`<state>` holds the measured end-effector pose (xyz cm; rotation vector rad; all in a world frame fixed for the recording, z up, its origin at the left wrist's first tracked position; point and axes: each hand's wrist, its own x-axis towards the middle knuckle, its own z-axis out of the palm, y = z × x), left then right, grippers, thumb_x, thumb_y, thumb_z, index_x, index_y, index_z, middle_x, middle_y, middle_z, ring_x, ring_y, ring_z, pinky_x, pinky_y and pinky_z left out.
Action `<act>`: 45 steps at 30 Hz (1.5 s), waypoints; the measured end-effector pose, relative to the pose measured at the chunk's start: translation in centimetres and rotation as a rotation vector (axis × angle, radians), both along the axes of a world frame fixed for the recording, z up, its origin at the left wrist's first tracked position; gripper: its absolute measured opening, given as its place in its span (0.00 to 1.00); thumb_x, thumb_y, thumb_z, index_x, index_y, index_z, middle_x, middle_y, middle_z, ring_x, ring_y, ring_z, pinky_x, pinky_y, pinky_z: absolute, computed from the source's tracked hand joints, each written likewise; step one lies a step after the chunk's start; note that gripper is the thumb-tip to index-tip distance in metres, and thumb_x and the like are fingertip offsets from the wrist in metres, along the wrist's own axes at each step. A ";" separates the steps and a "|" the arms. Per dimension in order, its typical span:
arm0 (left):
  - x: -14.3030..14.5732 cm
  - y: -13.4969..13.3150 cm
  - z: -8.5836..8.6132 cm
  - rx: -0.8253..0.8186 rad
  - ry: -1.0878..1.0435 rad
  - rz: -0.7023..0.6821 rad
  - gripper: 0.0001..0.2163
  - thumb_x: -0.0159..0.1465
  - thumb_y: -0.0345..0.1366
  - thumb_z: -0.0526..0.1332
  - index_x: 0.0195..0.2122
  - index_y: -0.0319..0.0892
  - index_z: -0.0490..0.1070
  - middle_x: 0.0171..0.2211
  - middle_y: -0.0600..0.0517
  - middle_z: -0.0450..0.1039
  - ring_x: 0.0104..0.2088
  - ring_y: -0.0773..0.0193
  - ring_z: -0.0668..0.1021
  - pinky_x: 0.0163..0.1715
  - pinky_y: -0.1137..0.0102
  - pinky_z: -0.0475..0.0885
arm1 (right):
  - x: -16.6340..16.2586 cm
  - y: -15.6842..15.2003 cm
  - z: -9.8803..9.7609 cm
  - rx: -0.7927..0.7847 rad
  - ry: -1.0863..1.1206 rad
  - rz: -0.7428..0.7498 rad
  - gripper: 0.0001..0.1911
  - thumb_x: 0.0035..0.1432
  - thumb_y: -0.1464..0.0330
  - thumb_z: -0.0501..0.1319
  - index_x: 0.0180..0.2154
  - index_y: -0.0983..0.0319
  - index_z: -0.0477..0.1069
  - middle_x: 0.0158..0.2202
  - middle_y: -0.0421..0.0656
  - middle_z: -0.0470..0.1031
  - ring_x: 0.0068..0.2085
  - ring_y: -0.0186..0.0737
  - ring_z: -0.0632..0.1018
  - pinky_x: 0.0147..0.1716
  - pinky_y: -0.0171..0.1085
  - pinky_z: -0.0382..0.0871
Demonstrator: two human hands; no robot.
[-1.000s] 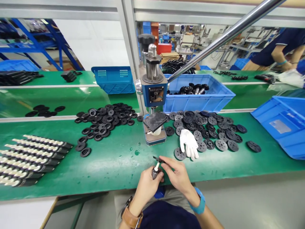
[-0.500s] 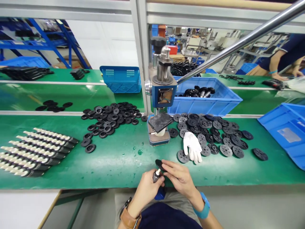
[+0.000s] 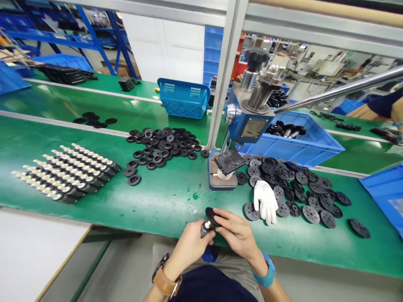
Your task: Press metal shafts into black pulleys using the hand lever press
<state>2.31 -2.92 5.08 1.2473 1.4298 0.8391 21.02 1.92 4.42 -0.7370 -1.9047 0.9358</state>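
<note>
My left hand (image 3: 192, 243) is closed around a short black shaft with a white tip (image 3: 206, 227), held upright at the front edge of the green bench. My right hand (image 3: 236, 233) pinches a black round disc (image 3: 211, 216) and holds it against the top of that shaft. Right of my hands a white glove (image 3: 266, 200) lies among several black ribbed discs (image 3: 294, 184). A blue hand press (image 3: 248, 121) with a long steel lever (image 3: 340, 90) stands just behind my hands.
Several black-and-white shafts (image 3: 67, 172) lie in rows at the left. A heap of small black wheels (image 3: 163, 144) sits behind them. Blue bins (image 3: 310, 147) stand at the back and right. Another person's arm (image 3: 385, 105) shows at the far right.
The view has swung and tilted to the left. My right hand has brought the black disc down onto the white tip of the shaft; both hands stay at the bench's front edge.
</note>
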 end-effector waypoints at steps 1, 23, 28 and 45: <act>-0.1 0.0 0.0 0.019 0.011 0.004 0.05 0.62 0.32 0.63 0.29 0.43 0.75 0.23 0.50 0.80 0.25 0.56 0.80 0.29 0.68 0.67 | 0.0 0.1 0.3 -0.022 0.003 0.021 0.16 0.67 0.66 0.66 0.55 0.50 0.80 0.57 0.47 0.80 0.56 0.48 0.83 0.55 0.46 0.80; -3.7 1.2 -2.3 0.216 -0.133 0.691 0.09 0.53 0.43 0.70 0.27 0.44 0.75 0.25 0.49 0.78 0.28 0.55 0.79 0.35 0.63 0.75 | -5.3 2.6 4.1 -0.176 -0.261 0.008 0.20 0.68 0.61 0.62 0.59 0.58 0.70 0.31 0.40 0.82 0.35 0.43 0.83 0.42 0.39 0.76; -4.7 0.8 -3.6 0.277 -0.041 0.997 0.18 0.62 0.56 0.64 0.31 0.46 0.71 0.27 0.51 0.75 0.30 0.57 0.78 0.39 0.63 0.75 | -15.3 7.7 3.7 0.007 -0.465 0.152 0.19 0.72 0.64 0.56 0.60 0.62 0.70 0.46 0.48 0.83 0.45 0.46 0.84 0.46 0.40 0.75; -4.5 0.5 -5.2 0.348 0.023 1.056 0.20 0.61 0.58 0.66 0.27 0.46 0.71 0.25 0.50 0.74 0.31 0.54 0.78 0.42 0.60 0.75 | -25.9 10.6 -0.2 0.310 -0.775 0.336 0.12 0.70 0.65 0.63 0.52 0.63 0.74 0.53 0.47 0.76 0.53 0.46 0.78 0.53 0.51 0.76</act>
